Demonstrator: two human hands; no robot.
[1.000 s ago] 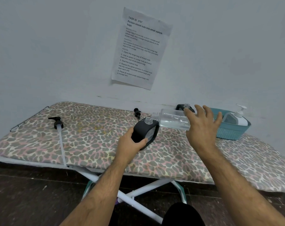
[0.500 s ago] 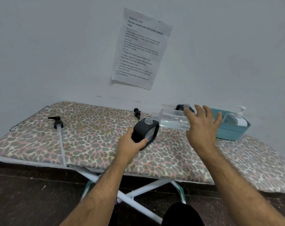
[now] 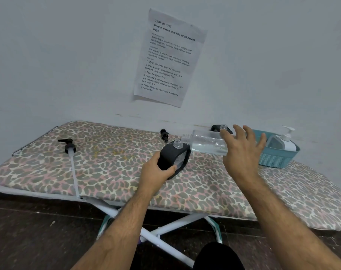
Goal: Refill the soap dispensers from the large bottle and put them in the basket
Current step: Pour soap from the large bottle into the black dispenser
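Note:
My left hand grips a black soap dispenser with a clear open neck, held just above the ironing board. My right hand holds the large clear bottle nearly level, its mouth right at the dispenser's neck, clear liquid lying along its lower side. A second black dispenser without a pump stands behind the bottle. The teal basket at the right holds a white-and-grey dispenser with a white pump.
A black pump with a long white tube lies at the board's left. A smaller black pump lies near the wall. A printed sheet hangs on the wall. The board's white legs cross below over a dark floor.

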